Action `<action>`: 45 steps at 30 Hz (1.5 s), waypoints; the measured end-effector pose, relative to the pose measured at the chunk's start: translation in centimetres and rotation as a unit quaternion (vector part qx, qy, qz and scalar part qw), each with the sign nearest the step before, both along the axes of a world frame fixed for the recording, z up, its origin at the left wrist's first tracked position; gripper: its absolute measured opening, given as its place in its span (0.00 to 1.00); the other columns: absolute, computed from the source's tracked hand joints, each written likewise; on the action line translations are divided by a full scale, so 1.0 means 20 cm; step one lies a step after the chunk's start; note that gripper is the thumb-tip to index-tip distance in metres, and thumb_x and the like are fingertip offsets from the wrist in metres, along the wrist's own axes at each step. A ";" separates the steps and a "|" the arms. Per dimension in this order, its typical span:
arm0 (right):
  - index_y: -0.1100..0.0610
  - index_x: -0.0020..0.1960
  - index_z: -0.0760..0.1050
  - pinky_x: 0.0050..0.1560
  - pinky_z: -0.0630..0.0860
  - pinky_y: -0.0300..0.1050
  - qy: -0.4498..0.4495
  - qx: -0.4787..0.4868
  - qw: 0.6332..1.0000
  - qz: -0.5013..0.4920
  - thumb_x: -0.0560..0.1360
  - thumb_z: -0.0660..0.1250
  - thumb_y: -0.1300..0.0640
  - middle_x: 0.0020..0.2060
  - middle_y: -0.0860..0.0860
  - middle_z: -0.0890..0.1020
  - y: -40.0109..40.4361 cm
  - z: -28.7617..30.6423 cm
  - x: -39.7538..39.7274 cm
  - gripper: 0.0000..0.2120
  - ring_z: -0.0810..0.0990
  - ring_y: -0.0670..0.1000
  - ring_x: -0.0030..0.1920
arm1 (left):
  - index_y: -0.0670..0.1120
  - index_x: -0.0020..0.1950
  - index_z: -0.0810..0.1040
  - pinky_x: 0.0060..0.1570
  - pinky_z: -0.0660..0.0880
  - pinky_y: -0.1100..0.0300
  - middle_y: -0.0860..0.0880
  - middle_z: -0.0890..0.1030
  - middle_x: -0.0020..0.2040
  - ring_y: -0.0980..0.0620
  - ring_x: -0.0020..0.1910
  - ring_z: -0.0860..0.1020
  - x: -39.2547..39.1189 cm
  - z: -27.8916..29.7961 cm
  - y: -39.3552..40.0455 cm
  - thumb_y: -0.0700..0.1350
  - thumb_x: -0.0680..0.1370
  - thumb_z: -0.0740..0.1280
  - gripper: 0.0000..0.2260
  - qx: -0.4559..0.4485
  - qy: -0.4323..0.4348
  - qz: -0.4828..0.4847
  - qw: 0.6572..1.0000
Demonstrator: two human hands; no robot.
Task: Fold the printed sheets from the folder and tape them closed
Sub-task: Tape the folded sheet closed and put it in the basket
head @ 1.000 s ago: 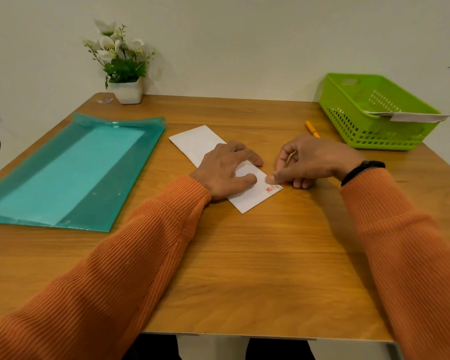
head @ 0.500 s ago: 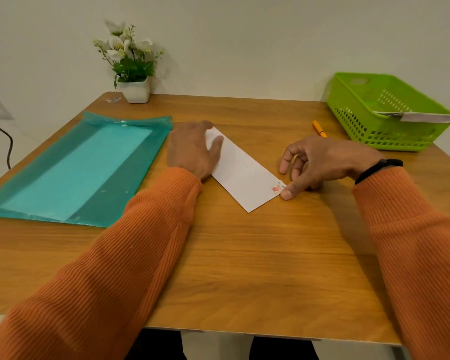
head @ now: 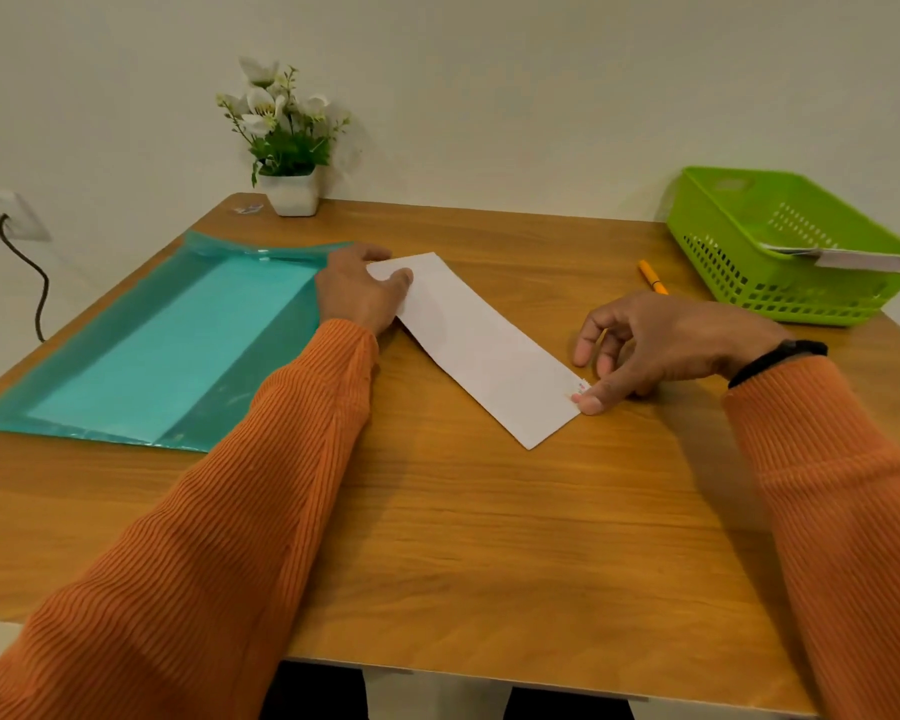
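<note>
My folded sheet (head: pixel 481 345) lies flat on the wooden table (head: pixel 489 537) between my hands — a long white strip set diagonally, far end up by my L hand, near end down by my R. L hand (head: pixel 357 293) sits on the far end, palm down, fingers loosely spread, thumb on top of the paper near its far corner; pressing rather than gripping, as far as I can tell. R hand (head: pixel 661 345) is arched over the table just beside the near end, fingers curled and apart, not wrapped round anything. Thumb tip (head: pixel 591 402) touches the strip's R-hand edge, right by a small reddish mark printed at that corner. Can't tell if there's tape on it.

Just L of my L hand — touching it or nearly so — is the teal plastic folder (head: pixel 167 345), lying flat w/ a lighter sheet showing through it. Beyond my L hand, at the table's back edge by the wall, a small white pot of white flowers (head: pixel 287 148). Beyond my R hand lies an orange pen (head: pixel 653 278), and further R the green plastic basket (head: pixel 780 252) w/ a piece of paper (head: pixel 863 259) hanging over its rim. Black band (head: pixel 775 358) on my R wrist, orange ribbed sleeves on both arms.
</note>
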State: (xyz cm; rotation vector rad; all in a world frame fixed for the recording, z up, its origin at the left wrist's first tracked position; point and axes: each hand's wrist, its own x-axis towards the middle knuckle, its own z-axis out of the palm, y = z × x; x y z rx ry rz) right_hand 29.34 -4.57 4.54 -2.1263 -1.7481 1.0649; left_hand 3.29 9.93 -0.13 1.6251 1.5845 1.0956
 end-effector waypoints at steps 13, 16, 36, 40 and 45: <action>0.62 0.51 0.84 0.47 0.86 0.50 0.312 0.165 0.931 -0.092 0.75 0.77 0.52 0.44 0.59 0.88 -0.36 0.00 -0.66 0.14 0.88 0.56 0.44 | 0.45 0.64 0.79 0.53 0.79 0.60 0.45 0.79 0.64 0.46 0.61 0.79 -0.10 -0.03 -0.17 0.48 0.82 0.68 0.12 0.002 -0.080 0.065 0.995; 0.66 0.56 0.81 0.53 0.86 0.49 0.451 0.115 0.862 -0.200 0.78 0.74 0.57 0.51 0.63 0.87 -0.40 -0.15 -0.87 0.12 0.89 0.57 0.50 | 0.45 0.64 0.78 0.62 0.71 0.57 0.45 0.79 0.64 0.47 0.63 0.76 -0.12 -0.02 -0.30 0.49 0.83 0.66 0.12 0.019 -0.081 0.076 0.994; 0.53 0.46 0.76 0.53 0.85 0.53 0.365 0.270 0.803 -0.385 0.80 0.67 0.70 0.44 0.49 0.83 -0.48 -0.15 -0.77 0.12 0.84 0.50 0.47 | 0.40 0.64 0.76 0.42 0.85 0.56 0.40 0.87 0.49 0.47 0.43 0.88 -0.22 0.07 -0.94 0.43 0.77 0.76 0.18 -0.298 -0.292 -0.161 0.895; 0.55 0.58 0.77 0.48 0.83 0.48 0.316 0.274 0.824 -0.382 0.81 0.67 0.67 0.49 0.50 0.82 -0.52 -0.08 -0.64 0.10 0.83 0.51 0.50 | 0.41 0.64 0.77 0.42 0.85 0.56 0.42 0.86 0.52 0.50 0.42 0.87 -0.15 0.11 -0.94 0.42 0.76 0.76 0.18 -0.284 -0.258 -0.173 0.907; 0.57 0.54 0.79 0.49 0.83 0.51 0.283 0.298 0.840 -0.355 0.80 0.67 0.69 0.50 0.52 0.84 -0.57 0.08 -0.46 0.09 0.84 0.51 0.48 | 0.43 0.61 0.80 0.40 0.84 0.58 0.44 0.86 0.51 0.50 0.44 0.87 0.02 0.24 -0.92 0.43 0.76 0.77 0.16 -0.251 -0.181 -0.210 0.927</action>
